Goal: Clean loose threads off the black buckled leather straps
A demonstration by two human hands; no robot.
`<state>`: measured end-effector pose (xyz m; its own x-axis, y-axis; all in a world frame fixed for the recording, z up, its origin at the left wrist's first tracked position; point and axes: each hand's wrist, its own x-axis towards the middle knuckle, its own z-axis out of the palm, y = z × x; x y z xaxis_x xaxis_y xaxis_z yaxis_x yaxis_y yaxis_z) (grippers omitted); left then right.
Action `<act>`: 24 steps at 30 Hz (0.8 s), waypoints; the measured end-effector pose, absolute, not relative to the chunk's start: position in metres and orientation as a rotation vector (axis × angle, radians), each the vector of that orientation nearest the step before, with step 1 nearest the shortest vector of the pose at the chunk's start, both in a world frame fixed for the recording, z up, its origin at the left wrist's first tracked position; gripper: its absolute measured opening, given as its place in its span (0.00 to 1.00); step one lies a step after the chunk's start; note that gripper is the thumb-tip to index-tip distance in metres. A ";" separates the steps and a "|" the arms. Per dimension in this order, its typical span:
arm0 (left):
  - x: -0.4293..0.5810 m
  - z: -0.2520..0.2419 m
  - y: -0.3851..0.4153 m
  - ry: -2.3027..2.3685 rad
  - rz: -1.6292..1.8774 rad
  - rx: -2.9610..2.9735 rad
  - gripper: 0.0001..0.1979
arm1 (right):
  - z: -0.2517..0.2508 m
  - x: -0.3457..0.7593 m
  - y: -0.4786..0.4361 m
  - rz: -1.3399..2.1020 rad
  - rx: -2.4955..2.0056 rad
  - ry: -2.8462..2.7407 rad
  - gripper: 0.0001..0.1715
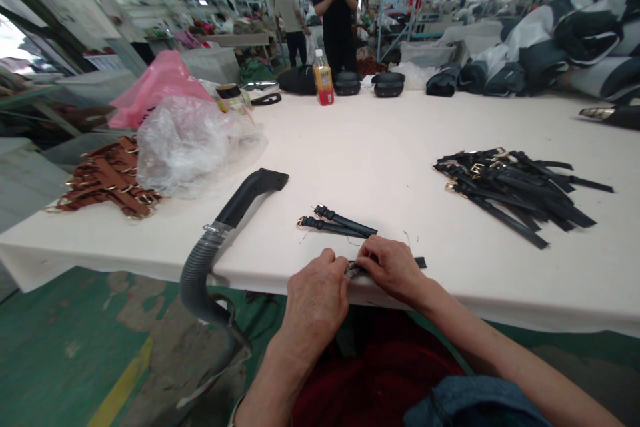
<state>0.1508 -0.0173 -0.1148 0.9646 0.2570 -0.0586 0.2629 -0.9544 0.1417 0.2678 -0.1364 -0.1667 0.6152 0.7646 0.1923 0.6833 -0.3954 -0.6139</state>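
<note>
My left hand (320, 290) is closed at the table's front edge, its thumb and fingers pinching one end of a short black strap (420, 262). Close beside it, my right hand (389, 265) is closed on the same strap, whose dark tail sticks out to the right past the wrist. My fingers hide most of the strap, and something shiny shows between them. Just beyond my hands lie two black buckle straps (345, 223) with gold-coloured buckles, some loose threads around them. Farther right is a heap of similar black straps (515, 187).
A black nozzle (255, 190) on a grey hose (197, 277) rises over the table edge at left. Behind it are brown straps (113, 180), a clear plastic bag (180, 143) and a pink bag (163, 87). A drink bottle (323, 80) and black cases (389, 85) stand at the back; a person (336, 7) stands beyond.
</note>
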 end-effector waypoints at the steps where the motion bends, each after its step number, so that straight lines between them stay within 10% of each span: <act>1: 0.152 -0.116 -0.017 0.390 -0.063 2.957 0.07 | -0.167 0.267 -0.137 0.148 -2.180 -1.140 0.07; 24: 0.121 -0.127 0.018 0.473 0.105 2.624 0.07 | -0.171 0.259 -0.134 0.127 -2.203 -1.177 0.09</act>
